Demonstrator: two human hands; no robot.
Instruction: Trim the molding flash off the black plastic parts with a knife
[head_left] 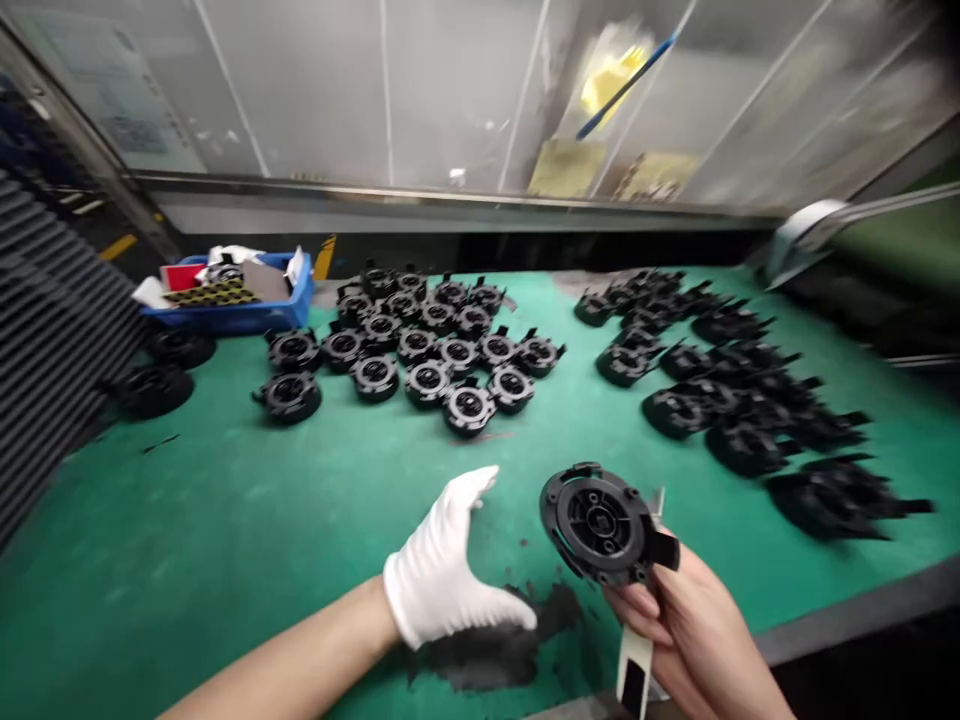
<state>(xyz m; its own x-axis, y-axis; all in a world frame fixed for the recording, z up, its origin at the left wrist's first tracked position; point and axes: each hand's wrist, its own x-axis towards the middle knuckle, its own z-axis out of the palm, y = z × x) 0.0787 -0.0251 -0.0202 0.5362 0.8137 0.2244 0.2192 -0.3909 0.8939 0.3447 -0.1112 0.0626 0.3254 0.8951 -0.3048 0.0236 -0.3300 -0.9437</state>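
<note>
My left hand [457,575], in a white glove, is open with thumb and fingers spread apart and nothing between them. It is just left of a round black plastic part [598,522], not touching it. My bare right hand [686,620] grips that part by its right edge, near a tab, above the table. The part's ribbed face with its central hub is turned up toward me. Tucked in the same hand is a slim cream-coloured handle [636,665] with a dark patch; its kind is unclear, and a thin pale tip shows beside the part.
Several similar black parts [427,380] lie grouped at the middle back of the green table [247,530]. More parts [750,440] are on the right, some at far left. A blue bin [247,318] with papers stands back left, beside a ridged dark stack [45,330].
</note>
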